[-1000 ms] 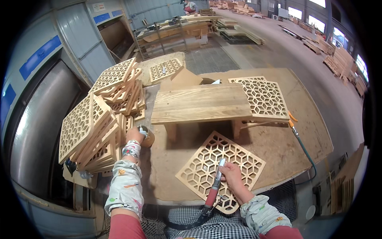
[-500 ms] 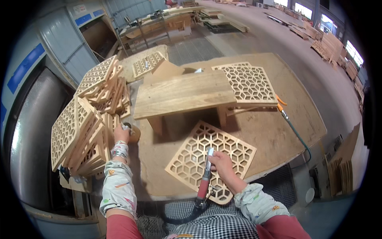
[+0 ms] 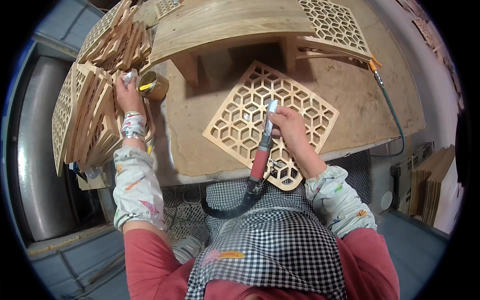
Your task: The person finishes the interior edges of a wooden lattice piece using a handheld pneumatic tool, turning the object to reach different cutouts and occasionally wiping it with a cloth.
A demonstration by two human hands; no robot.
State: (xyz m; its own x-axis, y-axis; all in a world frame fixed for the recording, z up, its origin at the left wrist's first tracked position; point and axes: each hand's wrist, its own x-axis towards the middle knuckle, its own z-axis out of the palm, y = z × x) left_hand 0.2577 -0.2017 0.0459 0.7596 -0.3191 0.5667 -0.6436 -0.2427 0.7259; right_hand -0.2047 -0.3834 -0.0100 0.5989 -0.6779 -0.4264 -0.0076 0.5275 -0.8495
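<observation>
My left hand [image 3: 129,97] is closed around a small whitish, crumpled-looking thing [image 3: 128,77] whose kind I cannot make out. It is beside the leaning wooden lattice panels [image 3: 82,115], just left of a brown round container [image 3: 160,89] with a yellow piece in it. My right hand [image 3: 291,125] pinches the pale, flat tip of a slim red and black air-powered hand tool [image 3: 260,160], fed by a black hose [image 3: 227,212]. Under the tool lies a wooden panel [image 3: 235,131] cut with hexagon-and-diamond holes; its rounded near corner sticks out past the table edge.
A low wooden bench [image 3: 230,22] stands on the worn table [image 3: 380,107] beyond the panel. More lattice panels [image 3: 337,27] rest at its right. An orange-ended air nozzle [image 3: 375,65] with a green hose lies at the right edge. Boards [image 3: 432,180] lean at lower right.
The view has tilted downward. My left hand has drawn a little left, away from the container, still holding the whitish thing. My right hand keeps its grip on the tool over the panel.
</observation>
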